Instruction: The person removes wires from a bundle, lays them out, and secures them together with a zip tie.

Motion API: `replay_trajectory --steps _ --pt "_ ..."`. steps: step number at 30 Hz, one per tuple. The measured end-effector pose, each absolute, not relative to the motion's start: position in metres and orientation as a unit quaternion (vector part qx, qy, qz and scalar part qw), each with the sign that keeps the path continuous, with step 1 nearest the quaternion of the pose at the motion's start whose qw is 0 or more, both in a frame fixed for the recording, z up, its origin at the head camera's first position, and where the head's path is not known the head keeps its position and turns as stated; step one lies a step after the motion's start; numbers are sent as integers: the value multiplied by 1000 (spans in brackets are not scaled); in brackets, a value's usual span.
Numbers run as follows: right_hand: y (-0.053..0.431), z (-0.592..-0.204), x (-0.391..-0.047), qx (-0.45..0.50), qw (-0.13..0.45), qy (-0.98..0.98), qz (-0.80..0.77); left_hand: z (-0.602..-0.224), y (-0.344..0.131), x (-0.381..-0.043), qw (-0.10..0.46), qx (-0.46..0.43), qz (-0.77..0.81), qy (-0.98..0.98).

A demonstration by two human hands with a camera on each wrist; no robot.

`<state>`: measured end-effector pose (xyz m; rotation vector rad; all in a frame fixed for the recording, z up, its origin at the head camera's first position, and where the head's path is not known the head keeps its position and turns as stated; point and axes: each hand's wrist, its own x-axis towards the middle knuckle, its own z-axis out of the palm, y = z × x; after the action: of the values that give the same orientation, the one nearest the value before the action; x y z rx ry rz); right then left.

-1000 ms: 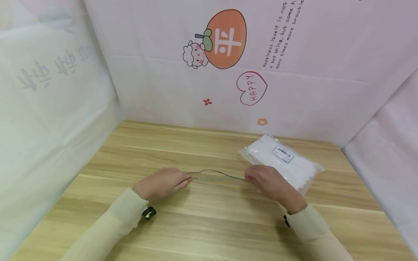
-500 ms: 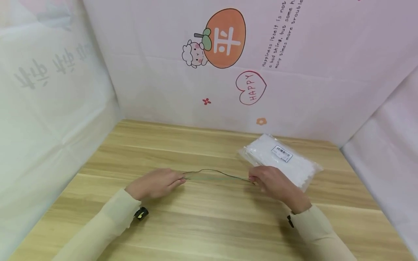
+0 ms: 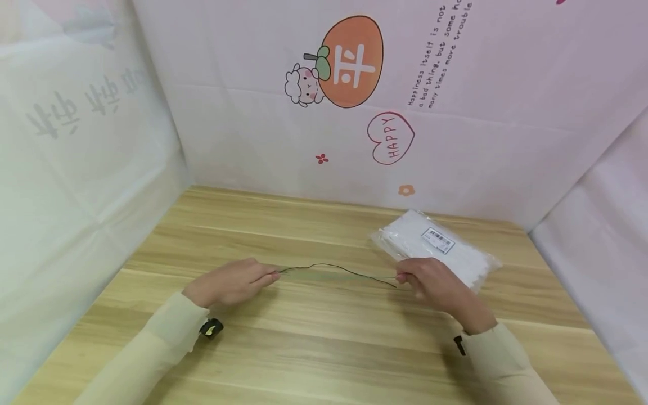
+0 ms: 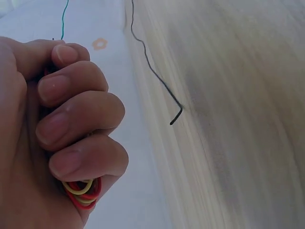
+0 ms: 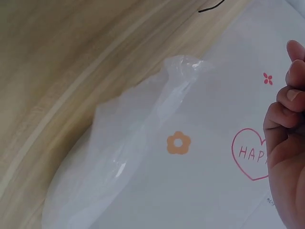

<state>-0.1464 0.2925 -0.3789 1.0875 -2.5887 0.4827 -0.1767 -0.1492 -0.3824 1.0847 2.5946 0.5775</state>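
Observation:
Curled tightly, my left hand point(image 3: 230, 281) grips a bundle of thin wires; red and yellow loops point(image 4: 85, 193) stick out below its little finger in the left wrist view. From the top of that fist runs a green wire point(image 4: 63, 21). It stretches faintly across to my right hand point(image 3: 430, 284), whose thumb and fingers pinch it. A black wire point(image 3: 326, 264) arches between the hands, and its right end hangs loose just short of the right fingers. The left wrist view shows a bent black wire tip point(image 4: 176, 116). The right fingertips are partly cut off in the right wrist view.
A clear plastic bag point(image 3: 476, 270) of white contents with a barcode label lies behind the right hand on the wooden table point(image 3: 304, 349). Printed white cloth point(image 3: 253, 140) encloses the back and sides. A black camera strap point(image 3: 211, 328) sits on the left wrist.
Both hands have drawn apart, the left going left and the right going right. The black wire's right end, earlier at the right fingers, now sits free of them.

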Motion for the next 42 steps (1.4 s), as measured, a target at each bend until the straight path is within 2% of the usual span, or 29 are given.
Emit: replay_trajectory --steps 15,22,31,36,42 --pt "311 -380 -143 363 155 -902 173 -376 -165 -173 137 329 213 910" --pt "316 -381 -143 356 147 -906 174 -376 -169 -175 135 373 240 886" --pt "314 -380 -144 355 101 -910 187 -376 -182 -174 110 370 214 897" --pt "316 -381 -146 346 90 -915 184 -377 -185 -176 106 396 233 882" --pt "314 -383 -149 338 81 -919 183 -377 -187 -175 116 379 216 892"
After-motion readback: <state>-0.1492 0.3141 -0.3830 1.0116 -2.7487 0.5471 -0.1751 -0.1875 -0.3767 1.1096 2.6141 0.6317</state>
